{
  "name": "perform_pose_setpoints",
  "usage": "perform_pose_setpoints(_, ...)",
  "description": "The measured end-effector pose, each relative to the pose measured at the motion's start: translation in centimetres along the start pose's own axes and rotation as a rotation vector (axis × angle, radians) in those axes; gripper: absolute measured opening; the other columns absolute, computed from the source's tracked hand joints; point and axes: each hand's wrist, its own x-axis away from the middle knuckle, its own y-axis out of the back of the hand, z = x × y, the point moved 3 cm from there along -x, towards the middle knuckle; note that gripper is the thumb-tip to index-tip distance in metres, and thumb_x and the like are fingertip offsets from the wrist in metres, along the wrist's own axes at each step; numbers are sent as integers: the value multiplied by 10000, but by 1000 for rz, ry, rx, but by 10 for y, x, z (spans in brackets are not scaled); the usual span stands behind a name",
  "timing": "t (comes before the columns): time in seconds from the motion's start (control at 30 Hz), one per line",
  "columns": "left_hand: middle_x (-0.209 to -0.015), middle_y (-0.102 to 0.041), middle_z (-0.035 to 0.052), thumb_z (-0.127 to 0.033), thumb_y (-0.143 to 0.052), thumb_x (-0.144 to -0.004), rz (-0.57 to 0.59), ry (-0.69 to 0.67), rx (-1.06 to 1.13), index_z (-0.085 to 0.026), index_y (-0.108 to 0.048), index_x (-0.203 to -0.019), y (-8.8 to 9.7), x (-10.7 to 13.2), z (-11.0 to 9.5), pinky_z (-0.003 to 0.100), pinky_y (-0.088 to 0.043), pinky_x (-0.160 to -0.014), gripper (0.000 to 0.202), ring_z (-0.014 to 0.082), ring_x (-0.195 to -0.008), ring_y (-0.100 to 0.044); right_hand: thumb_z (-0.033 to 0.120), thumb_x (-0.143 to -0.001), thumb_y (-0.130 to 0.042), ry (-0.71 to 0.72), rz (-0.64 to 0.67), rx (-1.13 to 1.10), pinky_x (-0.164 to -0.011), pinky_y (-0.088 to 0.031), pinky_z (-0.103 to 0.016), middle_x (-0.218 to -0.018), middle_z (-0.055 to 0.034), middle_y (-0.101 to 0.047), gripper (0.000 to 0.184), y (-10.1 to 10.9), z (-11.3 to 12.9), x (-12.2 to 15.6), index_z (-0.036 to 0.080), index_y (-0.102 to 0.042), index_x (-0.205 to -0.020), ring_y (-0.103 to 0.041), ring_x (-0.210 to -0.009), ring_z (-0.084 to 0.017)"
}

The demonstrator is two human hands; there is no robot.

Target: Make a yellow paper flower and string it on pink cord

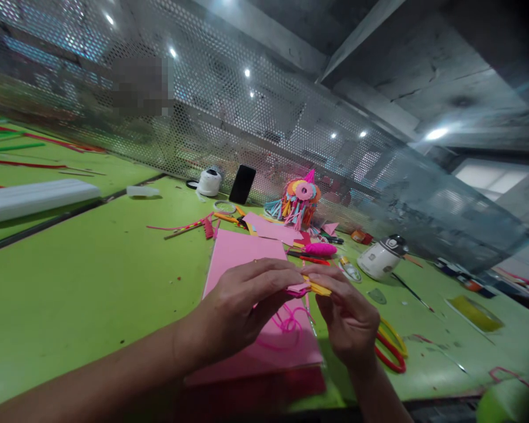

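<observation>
My left hand and my right hand meet above a stack of pink foam sheets on the green table. Between their pinched fingertips sits a small layered piece of pink and yellow foam. Both hands are closed on it. Thin pink cord lies looped on the sheet just below my fingers. A finished colourful fringed ornament stands further back near the mesh wall.
A perforated metal screen runs behind the table. Along it lie a white tape roll, a dark phone, a pink brush-like tool, a white jar, red and yellow rings and scattered foam scraps.
</observation>
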Motion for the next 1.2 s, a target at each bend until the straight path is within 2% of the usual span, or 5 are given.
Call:
perform_pose_setpoints(0.27,-1075,-662,135,-30,-554,-809,-11,-29,-12,-133,-592,-1124,0,-1,-2,299,-522,-868,334,175,-1031,-608,46,-822,-535,-13,-6,-3,-835,-492,-400,-1070,-92,-623,311,0,1,1,199,-654,-1065,-586,-1014,-230)
perform_pose_setpoints(0.53,-1142,-641,134,-34,-542,-817,1,-50,-35,-164,-560,-1182,0,2,-1,311,-506,-907,388,180,-1102,-576,57,-831,-531,-12,-29,3,-834,-492,-391,-1067,-91,-624,309,-3,2,2,203,-654,-1074,-584,-1016,-230)
perform_pose_setpoints(0.83,-1156,-634,148,-18,-554,-809,2,-97,-40,-135,-571,-1164,2,1,-3,325,-498,-924,374,186,-1134,-552,123,-851,-536,-6,-60,46,-836,-502,-435,-1064,-87,-641,266,-4,5,2,222,-657,-1066,-594,-1003,-245)
perform_pose_setpoints(1.2,-1134,-649,142,-44,-536,-825,-25,-123,-63,-165,-576,-1164,4,-1,-7,346,-518,-893,362,194,-1112,-571,94,-836,-543,-18,-70,56,-871,-484,-411,-1063,-87,-643,289,-5,7,1,212,-664,-1071,-604,-1008,-238)
